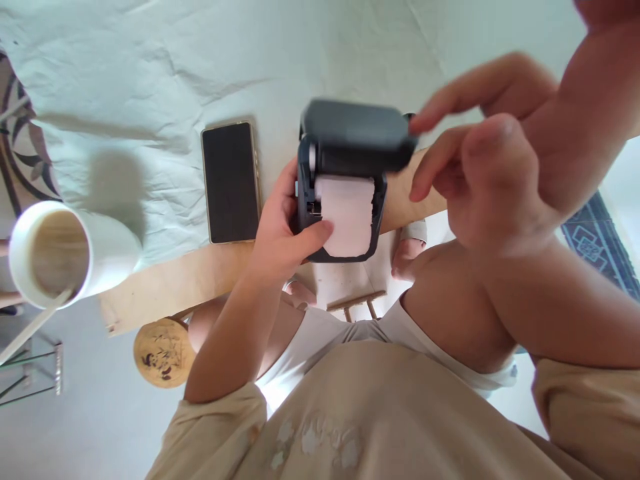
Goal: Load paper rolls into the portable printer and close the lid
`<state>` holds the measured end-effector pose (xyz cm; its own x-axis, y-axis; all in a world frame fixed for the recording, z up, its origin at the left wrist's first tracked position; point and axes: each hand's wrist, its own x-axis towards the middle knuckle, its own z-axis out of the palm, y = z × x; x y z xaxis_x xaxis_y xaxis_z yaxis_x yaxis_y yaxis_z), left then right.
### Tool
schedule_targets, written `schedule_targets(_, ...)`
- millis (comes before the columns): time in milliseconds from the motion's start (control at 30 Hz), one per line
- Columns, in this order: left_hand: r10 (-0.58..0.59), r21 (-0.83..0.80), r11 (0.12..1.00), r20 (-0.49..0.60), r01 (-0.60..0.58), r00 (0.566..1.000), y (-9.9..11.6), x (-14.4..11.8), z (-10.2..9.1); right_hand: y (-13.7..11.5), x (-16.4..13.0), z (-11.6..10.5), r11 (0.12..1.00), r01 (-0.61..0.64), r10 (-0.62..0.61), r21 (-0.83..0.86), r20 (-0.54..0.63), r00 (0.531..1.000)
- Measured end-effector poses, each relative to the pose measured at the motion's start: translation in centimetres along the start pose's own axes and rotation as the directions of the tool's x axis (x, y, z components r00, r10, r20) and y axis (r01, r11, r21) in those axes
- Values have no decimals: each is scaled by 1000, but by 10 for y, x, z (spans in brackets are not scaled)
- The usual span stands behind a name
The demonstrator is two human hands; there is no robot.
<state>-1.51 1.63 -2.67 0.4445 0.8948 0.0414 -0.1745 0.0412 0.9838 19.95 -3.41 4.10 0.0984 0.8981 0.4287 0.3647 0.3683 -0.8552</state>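
Dark blue plastic, boxy and small, the label printer sits at the near edge of the pale wooden table, its lid swung up and a white paper roll showing in the open bay. Her left hand is clamped round the printer's left side, thumb pressed to the roll. Just right of the printer the right hand hangs loosely open, holding nothing, fingertips touching the raised lid's corner; a black smartphone lies flat just left of it.
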Motion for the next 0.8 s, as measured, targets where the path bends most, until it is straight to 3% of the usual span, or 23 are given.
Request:
schedule_targets(67,-47,-17,999,-12,47,999,7,-2,2,0,0,4,998,47,-44,40,-76,996)
schedule_targets(167,-128,-54,991,-31,126,991,19,-4,6,1,1,6,997,46,-37,-66,135,990)
schedule_targets(267,-146,-92,986,-47,141,988,26,-5,12,2,3,7,958,141,-67,-250,282,957)
schedule_targets(367,-147,-120,983,-57,139,988,29,-6,17,3,3,10,938,185,-97,-292,291,952)
schedule_targets(567,-165,-104,982,-77,157,983,31,-6,19,8,5,13,956,151,-74,-252,292,954)
schedule_targets(800,-85,-147,987,-89,71,992,29,-2,22,8,-1,14,961,124,-51,-245,283,958)
